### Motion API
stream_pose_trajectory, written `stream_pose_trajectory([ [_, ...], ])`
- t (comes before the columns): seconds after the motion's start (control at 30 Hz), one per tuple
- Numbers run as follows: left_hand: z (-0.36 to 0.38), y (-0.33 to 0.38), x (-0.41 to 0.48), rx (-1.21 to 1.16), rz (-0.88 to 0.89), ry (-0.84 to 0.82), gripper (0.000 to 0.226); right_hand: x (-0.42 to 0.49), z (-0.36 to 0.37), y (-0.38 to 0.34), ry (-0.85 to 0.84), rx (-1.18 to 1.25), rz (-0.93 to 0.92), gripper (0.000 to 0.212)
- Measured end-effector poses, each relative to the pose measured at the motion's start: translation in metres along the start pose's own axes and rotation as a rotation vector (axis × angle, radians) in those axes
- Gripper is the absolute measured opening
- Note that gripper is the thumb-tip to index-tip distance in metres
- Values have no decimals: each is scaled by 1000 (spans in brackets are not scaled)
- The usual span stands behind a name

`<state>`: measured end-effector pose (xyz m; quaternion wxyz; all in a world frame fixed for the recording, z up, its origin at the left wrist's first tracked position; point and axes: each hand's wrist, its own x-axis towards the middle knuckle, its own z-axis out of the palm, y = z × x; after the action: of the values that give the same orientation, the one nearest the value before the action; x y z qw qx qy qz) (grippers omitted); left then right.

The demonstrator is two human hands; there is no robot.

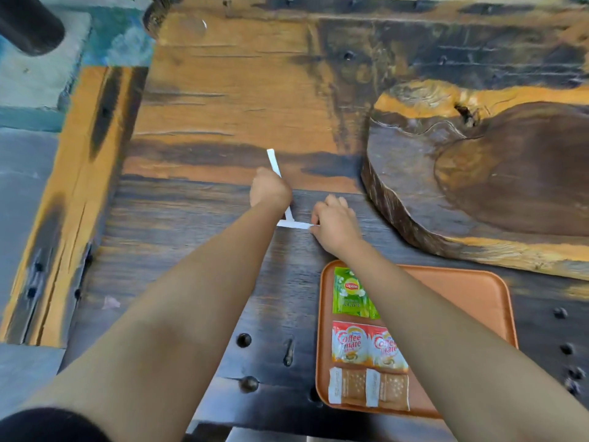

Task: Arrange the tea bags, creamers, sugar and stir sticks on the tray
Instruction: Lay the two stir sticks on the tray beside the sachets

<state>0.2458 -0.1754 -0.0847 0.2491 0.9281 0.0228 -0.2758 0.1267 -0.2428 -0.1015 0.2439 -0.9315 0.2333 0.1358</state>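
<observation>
A: Finger state?
B: I see the left hand fisted around one white paper-wrapped stir stick; right hand pinches another on the dark wooden table.
A: Tray count?
B: Orange plastic tray: one green tea bag, two creamer sachets, two brown sugar packets; its right half open.

Dark plank table; thick wood slab far right; black cylinder top-left.

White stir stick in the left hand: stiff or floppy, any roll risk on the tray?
Stir stick looks flat, thin and straight where it juts from the left hand, so probably fairly stiff and very light. Its flat profile should not roll, but it may slide on the smooth tray.
</observation>
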Motion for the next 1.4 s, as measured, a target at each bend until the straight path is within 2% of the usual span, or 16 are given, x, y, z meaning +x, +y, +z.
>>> stream_pose_trajectory([
  [0.3, -3, 8, -6, 186, 27, -88, 30, -5, -15, 11, -105, -35, 81, 23],
  [0.43, -3, 13, -8, 311, 69, -70, 28, -17, -28, 25, -67, -45, 95, 22],
  [0.7, -2, 13, -18, 321, 125, -103, 26, -42, -66, 54, -56, 200, 196, 5],
  [0.83, -6, 19, -27, 54, 93, -109, 30, -67, -72, 65, -7, 404, 283, 24],
  [0.9, -7, 18, -41, -124, 88, -107, 25, -84, -72, 70, 9, 545, 305, 23],
  [1.0, -4, 5, -78, -473, 43, -207, 7, -112, -68, 83, 45, 702, 340, 15],
  [1.03, -1, 0, -90, -537, 28, -244, 11, -122, -67, 87, 67, 750, 347, 9],
  [1.13, 11, -7, -124, -639, 2, -312, 22, -152, -63, 103, 127, 887, 412, 6],
  [1.3, 33, -7, -165, -764, 4, -392, 16, -203, -47, 128, 224, 1047, 545, 16],
  [1.4, 40, -10, -182, -789, -2, -403, 17, -233, -27, 139, 233, 1021, 579, 23],
])
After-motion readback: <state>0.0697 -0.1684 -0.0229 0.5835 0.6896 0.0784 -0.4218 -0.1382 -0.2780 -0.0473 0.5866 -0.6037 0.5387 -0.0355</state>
